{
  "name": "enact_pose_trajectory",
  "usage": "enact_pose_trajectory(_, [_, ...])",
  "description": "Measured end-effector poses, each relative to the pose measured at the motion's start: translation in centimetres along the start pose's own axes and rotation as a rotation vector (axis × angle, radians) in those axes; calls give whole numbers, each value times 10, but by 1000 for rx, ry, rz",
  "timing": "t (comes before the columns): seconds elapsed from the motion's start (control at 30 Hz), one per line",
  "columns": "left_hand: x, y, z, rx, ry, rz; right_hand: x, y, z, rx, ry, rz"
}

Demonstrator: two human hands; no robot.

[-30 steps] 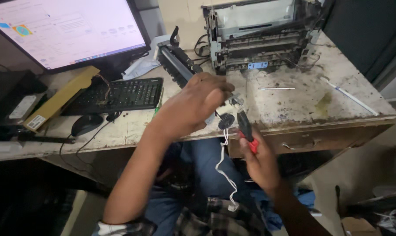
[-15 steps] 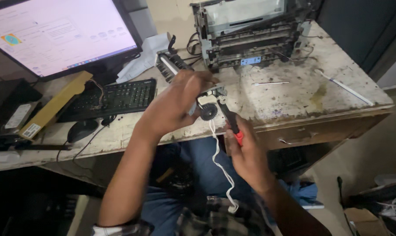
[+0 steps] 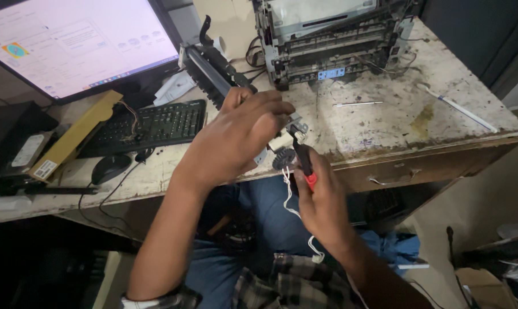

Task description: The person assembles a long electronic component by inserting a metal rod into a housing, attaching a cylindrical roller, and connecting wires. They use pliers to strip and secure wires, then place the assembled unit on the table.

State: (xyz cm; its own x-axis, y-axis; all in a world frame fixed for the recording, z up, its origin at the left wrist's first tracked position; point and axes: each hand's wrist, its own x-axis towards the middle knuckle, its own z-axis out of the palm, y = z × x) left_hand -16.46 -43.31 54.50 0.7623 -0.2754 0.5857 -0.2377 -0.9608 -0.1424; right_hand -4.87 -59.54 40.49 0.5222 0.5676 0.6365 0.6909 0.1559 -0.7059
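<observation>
My left hand (image 3: 239, 137) grips the near end of a long black printer assembly (image 3: 210, 71) that lies slantwise over the desk edge. A black gear (image 3: 283, 157) sits at that end, with white wires (image 3: 288, 194) hanging down from it toward my lap. My right hand (image 3: 322, 200) holds a red-and-black handled tool (image 3: 304, 163), its tip at the metal bracket beside the gear. The hands are close together, just over the front edge of the desk.
An opened printer (image 3: 333, 40) stands at the back of the stained desk (image 3: 384, 114). A monitor (image 3: 70, 40), black keyboard (image 3: 147, 126), mouse (image 3: 109, 167) and yellow box (image 3: 76, 134) are on the left. A thin rod (image 3: 356, 104) and a white pen-like stick (image 3: 456, 107) lie right.
The view has swung so the hands and assembly sit more central. Both hands keep their grip; the tool tip stays at the gear end.
</observation>
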Motion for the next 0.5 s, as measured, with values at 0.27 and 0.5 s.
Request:
enact_pose_trajectory(0.27, [4, 0, 3, 31, 38, -15, -4, 1, 4, 12, -5, 42])
enact_pose_trajectory(0.5, [1, -6, 2, -69, 18, -39, -5, 3, 6, -170, 22, -33])
